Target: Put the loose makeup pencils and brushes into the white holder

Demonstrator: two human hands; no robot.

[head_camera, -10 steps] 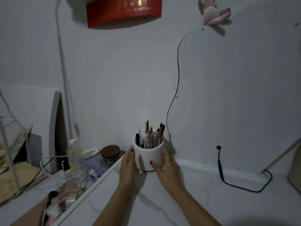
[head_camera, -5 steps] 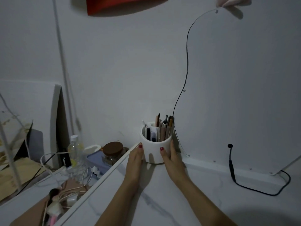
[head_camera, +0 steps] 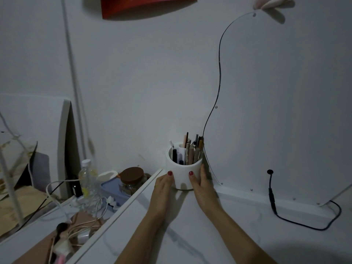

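Note:
The round white holder (head_camera: 183, 174) stands upright on the white marbled tabletop (head_camera: 238, 235), pushed into the back corner against the wall. Several makeup pencils and brushes (head_camera: 191, 151) stand upright inside it, tips above the rim. My left hand (head_camera: 164, 184) presses on the holder's left side and my right hand (head_camera: 201, 182) on its right side, thumbs on the front. Both hands clasp the holder between them.
A white panel (head_camera: 285, 111) leans on the wall right of the holder, with a black cable (head_camera: 274, 204) trailing onto the table. Left of the table edge lies clutter: a brown-lidded jar (head_camera: 131, 180), a clear bottle (head_camera: 88, 180), a blue box (head_camera: 110, 189), white cords.
Both hands have slid the holder away from me toward the back corner beside the leaning panel. The camera has tilted down slightly.

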